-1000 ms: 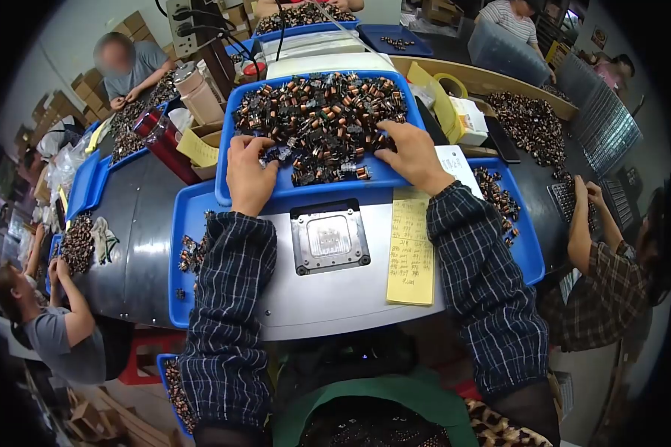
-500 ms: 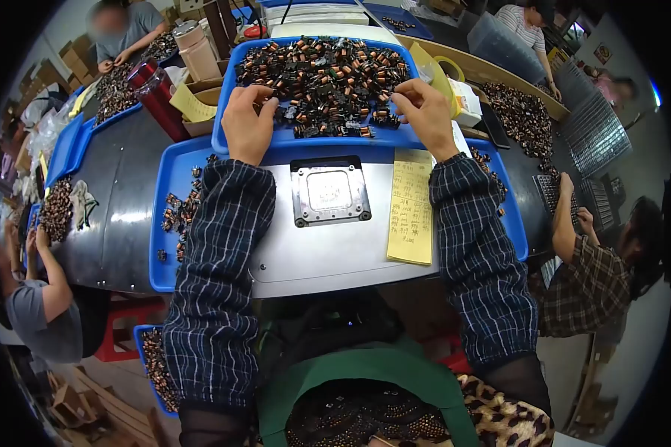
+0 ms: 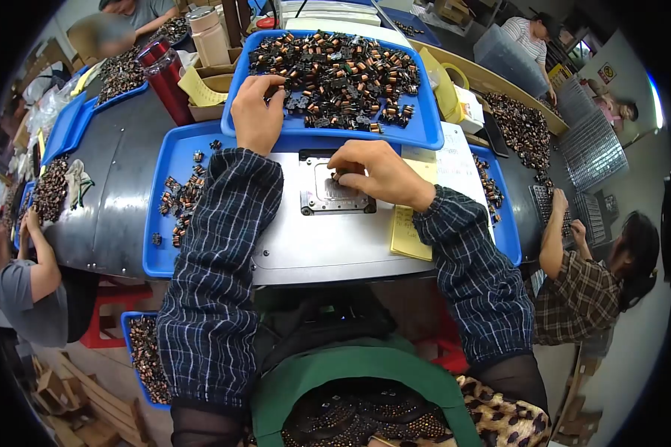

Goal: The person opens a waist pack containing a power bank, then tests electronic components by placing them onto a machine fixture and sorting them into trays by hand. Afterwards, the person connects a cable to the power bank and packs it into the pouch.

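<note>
A blue tray [image 3: 429, 134] heaped with small black and copper coil parts [image 3: 335, 71] stands at the back of the work surface. My left hand [image 3: 258, 113] is at its left front edge, fingers curled beside the parts; whatever is between the fingertips is too small to name. In front of the tray, my right hand [image 3: 376, 170] is over a square metal fixture [image 3: 317, 195], with thumb and index finger closed on a small dark part. The hand covers the fixture's upper right. A yellow notepad [image 3: 408, 237] lies partly beneath the right wrist.
Lower blue trays with loose parts flank the metal plate [image 3: 298, 253], at left [image 3: 155, 242] and right [image 3: 508, 231]. A red flask [image 3: 168, 86] and a pale bottle [image 3: 209, 37] stand at back left. Co-workers sit on both sides, among them a person in plaid [image 3: 585, 287].
My right hand has moved from the heaped tray's right side down and left to the metal fixture. My left hand remains at the tray's left front. The view has shifted slightly.
</note>
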The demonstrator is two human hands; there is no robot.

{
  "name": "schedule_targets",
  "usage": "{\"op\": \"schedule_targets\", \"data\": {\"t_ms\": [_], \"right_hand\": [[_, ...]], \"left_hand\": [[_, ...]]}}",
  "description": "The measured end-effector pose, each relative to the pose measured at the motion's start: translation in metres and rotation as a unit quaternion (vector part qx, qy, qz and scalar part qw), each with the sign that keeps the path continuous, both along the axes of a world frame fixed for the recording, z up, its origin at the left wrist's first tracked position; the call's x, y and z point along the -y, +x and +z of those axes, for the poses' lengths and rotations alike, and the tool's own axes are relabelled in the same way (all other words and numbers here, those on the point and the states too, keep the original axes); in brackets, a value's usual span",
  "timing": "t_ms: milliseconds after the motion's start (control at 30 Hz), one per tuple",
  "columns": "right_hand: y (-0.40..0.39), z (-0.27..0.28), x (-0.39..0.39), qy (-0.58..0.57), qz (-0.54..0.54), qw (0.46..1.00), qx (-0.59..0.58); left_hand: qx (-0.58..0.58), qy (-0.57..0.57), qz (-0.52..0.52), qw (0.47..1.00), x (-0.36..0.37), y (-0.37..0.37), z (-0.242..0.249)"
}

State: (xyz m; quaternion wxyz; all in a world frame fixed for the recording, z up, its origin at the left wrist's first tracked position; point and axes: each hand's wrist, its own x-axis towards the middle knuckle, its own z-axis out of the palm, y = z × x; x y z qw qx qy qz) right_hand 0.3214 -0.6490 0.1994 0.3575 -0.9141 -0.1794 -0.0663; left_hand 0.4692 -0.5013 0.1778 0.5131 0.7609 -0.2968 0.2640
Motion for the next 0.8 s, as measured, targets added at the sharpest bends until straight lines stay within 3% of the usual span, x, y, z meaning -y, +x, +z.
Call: {"op": "schedule_targets", "data": {"t_ms": [333,433,467,533,600,667,800], "right_hand": [[0.002,-0.005,-0.007,-0.112,0.012,0.991,0.074],[0.003,-0.003,0.001,-0.006,0.035,0.998,0.054],[0.004,0.003,0.007,0.076,0.01,0.997,-0.011],[0.007,0.019,0.03,0.339,-0.058,0.924,-0.167],[0.011,0.021,0.053,0.513,-0.067,0.848,-0.119],[0.012,0.021,0.073,0.535,-0.097,0.836,-0.073],[0.024,0.008,0.102,0.394,-0.226,0.889,-0.055]], "left_hand": [[0.003,-0.004,-0.015,1.0,-0.001,-0.011,0.002],[0.025,-0.036,-0.04,0.998,-0.007,-0.038,0.008],[0.025,-0.033,-0.054,0.998,-0.01,-0.046,0.008],[-0.019,0.0,-0.1,0.995,-0.016,-0.066,0.011],[-0.065,-0.004,-0.133,0.989,-0.019,-0.077,0.006],[-0.153,0.007,-0.177,0.972,-0.019,-0.085,0.005],[-0.168,0.089,-0.221,0.957,-0.019,-0.093,0.008]]}}
